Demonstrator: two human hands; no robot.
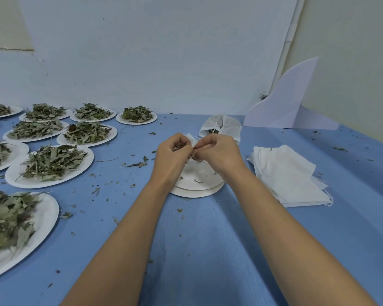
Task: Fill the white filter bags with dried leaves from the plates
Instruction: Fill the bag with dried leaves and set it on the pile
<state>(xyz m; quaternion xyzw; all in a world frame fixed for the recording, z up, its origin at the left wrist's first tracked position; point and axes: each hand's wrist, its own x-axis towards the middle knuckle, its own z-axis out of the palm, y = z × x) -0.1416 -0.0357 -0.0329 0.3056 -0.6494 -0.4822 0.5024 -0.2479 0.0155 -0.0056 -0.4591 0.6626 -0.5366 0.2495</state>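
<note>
My left hand (172, 154) and my right hand (217, 152) meet at the table's middle, and both pinch the top of a white filter bag (191, 139) that is mostly hidden behind them. They hover above a stack of nearly bare white plates (197, 186) bearing a few leaf bits. A filled white bag (227, 127) with leaves showing at its mouth stands just behind my hands. A pile of flat white filter bags (287, 175) lies to the right. Several plates heaped with dried green leaves (51, 162) cover the left side.
The blue tablecloth (208, 239) is strewn with leaf crumbs. A white curved board (283, 100) leans in the back right corner against the wall. A large leaf plate (50, 219) sits at the near left edge.
</note>
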